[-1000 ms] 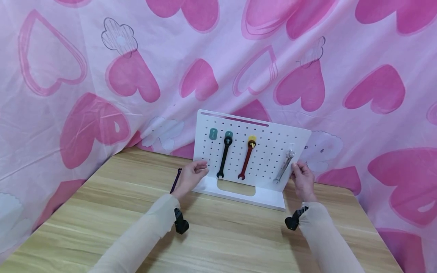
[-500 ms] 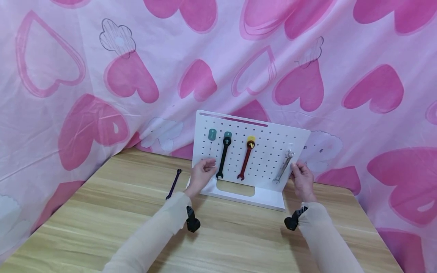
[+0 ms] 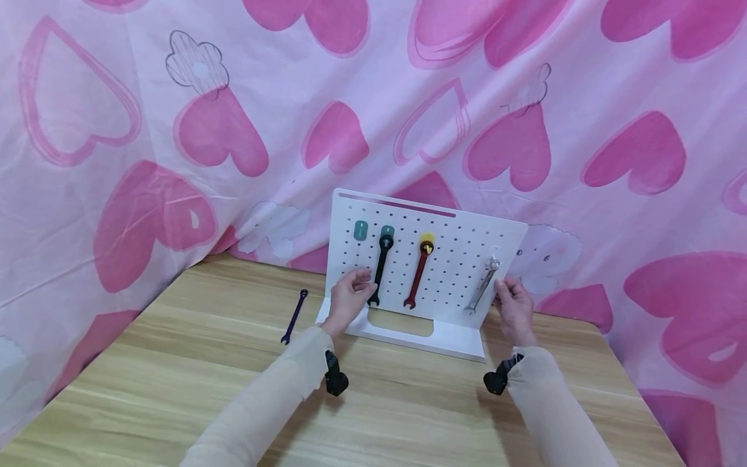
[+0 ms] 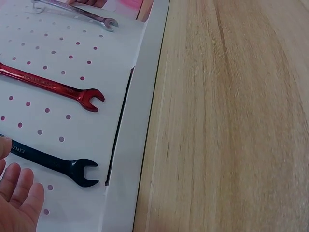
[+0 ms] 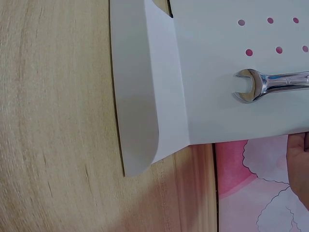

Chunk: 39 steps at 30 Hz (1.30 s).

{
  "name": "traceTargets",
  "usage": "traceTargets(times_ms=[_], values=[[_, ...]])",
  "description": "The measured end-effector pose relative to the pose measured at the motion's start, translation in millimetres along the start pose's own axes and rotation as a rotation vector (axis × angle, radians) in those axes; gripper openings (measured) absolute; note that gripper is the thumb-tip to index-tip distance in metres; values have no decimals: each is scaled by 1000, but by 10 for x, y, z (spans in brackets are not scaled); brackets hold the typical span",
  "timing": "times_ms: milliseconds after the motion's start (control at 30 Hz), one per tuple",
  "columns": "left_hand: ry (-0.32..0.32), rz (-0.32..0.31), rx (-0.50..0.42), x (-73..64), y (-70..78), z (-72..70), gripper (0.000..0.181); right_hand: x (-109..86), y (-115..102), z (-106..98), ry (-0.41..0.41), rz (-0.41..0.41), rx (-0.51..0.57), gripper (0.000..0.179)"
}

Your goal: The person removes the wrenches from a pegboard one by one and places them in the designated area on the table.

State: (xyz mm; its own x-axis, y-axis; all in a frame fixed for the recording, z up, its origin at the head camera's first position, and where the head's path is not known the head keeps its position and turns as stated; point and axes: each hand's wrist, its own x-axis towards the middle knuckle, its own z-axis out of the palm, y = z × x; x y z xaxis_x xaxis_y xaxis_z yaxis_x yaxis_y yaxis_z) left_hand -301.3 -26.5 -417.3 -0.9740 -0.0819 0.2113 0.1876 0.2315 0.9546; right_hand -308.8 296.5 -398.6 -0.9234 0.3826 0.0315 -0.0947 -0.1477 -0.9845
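Observation:
A white pegboard stand [image 3: 443, 272] stands on the table with three wrenches hanging on it: a black wrench [image 3: 381, 269], a red wrench [image 3: 418, 272] and a silver wrench [image 3: 482, 285]. My left hand [image 3: 348, 299] is at the board's lower left, fingers loosely bent; its thumb overlaps the black wrench's shaft in the left wrist view, where that wrench's open end [image 4: 83, 172] shows below the fingers [image 4: 19, 186]. With thumb and fingers, my right hand [image 3: 515, 308] pinches the board's right edge, beside the silver wrench. A purple wrench [image 3: 294, 318] lies on the table left of the stand.
An unused green hook tab [image 3: 360, 230] sits at the board's upper left. The wooden table [image 3: 408, 415] stretches in front of the stand's base. A pink heart-patterned cloth [image 3: 332, 78] hangs close behind the board.
My left hand has moved right, from beside the board's left edge to the black wrench, uncovering the purple wrench on the table. My right hand stays at the board's right edge.

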Motion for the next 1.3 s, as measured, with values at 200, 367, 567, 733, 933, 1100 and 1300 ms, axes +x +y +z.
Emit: traceTargets(times_ms=[200,367,567,733,933,1100,1300], values=[[-2,-11,-2,2,-12,27,34,-6,10,-3,14,7,-22,16],[-9,-25,-12,-36,-24,34,34,-43,27,-24,10,27,-33,16],[-1,-20,-27,-38,-44,51,34,-62,29,-40,2,19,-46,12],[-2,-22,-28,-22,-48,72,34,-48,19,-42,3,10,-47,13],[7,-10,-31,6,-32,86,35,-9,21,-20,19,-6,-39,18],[14,-13,-29,20,-27,93,34,-4,6,2,11,-6,-24,17],[16,-26,-30,42,-61,121,34,6,11,10,15,-2,-16,17]])
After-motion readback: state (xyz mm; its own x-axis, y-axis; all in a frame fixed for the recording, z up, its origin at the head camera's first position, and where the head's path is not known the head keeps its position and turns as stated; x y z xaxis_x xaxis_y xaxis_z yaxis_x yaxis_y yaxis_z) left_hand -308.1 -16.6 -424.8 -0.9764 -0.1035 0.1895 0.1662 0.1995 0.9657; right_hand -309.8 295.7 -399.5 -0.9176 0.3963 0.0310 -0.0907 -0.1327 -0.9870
